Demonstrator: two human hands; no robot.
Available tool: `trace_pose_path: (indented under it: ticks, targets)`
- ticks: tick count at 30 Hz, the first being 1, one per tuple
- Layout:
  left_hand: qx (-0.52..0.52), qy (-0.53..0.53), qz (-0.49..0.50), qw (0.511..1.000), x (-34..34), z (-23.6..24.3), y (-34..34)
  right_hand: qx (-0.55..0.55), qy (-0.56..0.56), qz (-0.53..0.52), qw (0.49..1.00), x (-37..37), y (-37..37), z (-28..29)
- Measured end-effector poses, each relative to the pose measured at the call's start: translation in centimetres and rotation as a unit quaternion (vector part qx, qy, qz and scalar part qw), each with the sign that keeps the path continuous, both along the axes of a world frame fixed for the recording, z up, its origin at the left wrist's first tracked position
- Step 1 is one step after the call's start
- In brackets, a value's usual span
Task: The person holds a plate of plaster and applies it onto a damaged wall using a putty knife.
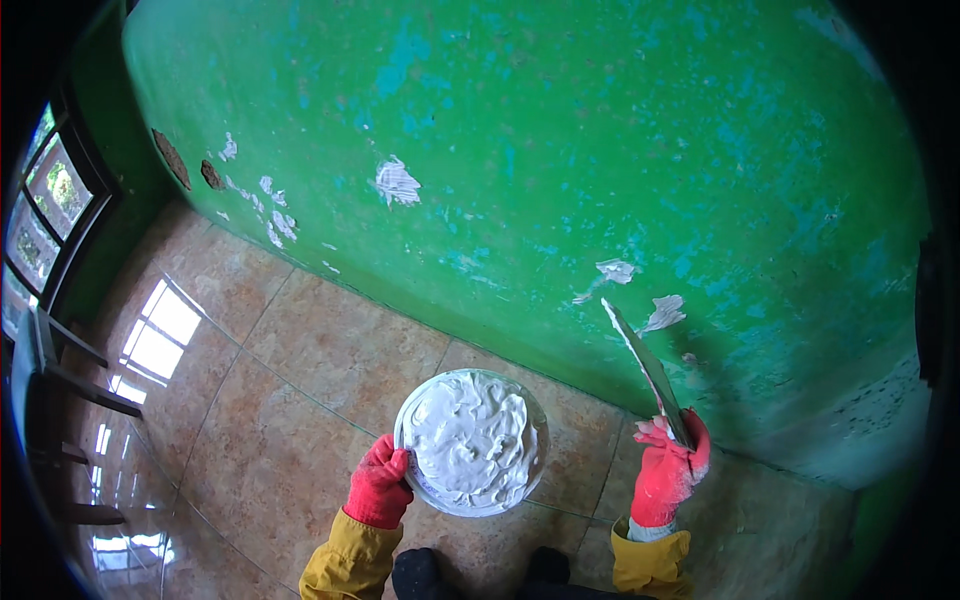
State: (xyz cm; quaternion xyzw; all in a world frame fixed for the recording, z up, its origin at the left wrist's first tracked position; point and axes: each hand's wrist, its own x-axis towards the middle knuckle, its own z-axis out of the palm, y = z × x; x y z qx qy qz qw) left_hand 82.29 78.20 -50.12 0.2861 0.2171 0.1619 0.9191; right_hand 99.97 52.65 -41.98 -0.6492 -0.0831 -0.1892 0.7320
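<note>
My left hand [379, 483], in a red glove, grips the rim of a round tub of white filler paste [472, 440]. The paste fills the tub to near its rim in uneven swirls. In my right hand [668, 470], gloved in red with white smears, is a flat scraper [645, 360] with white paste along its blade. The scraper is tilted, its tip up by the green wall [540, 130]. Close to the tip are two fresh-looking white patches, an upper patch [615, 271] and a lower patch [664, 313]. Whether the blade touches the wall I cannot tell.
More white patches [398, 183] dot the wall, which shows bluish worn spots and brown holes [171, 159] at far left. Brown tiles [290, 400] cover the floor. A dark wooden chair [60, 390] and a barred window [60, 185] stand left. My feet [430, 575] are below the tub.
</note>
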Motion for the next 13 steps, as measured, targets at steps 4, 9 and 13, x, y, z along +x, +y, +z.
trace_pose_path:
  ticks: [4,9,13]
  targets:
    - [-0.005,-0.003,-0.004,1.0,-0.4,0.3,0.5,0.027,0.009,-0.003,1.0,-0.9,-0.8,-0.5]
    - [0.001,-0.003,0.015,1.0,-1.4,-0.2,1.1,0.061,-0.005,-0.025,0.998,-1.2,-1.2,-1.1]
    - [-0.012,0.002,0.01,1.0,-2.3,0.2,1.4,0.059,0.041,-0.002,0.997,-1.0,-2.1,-1.9]
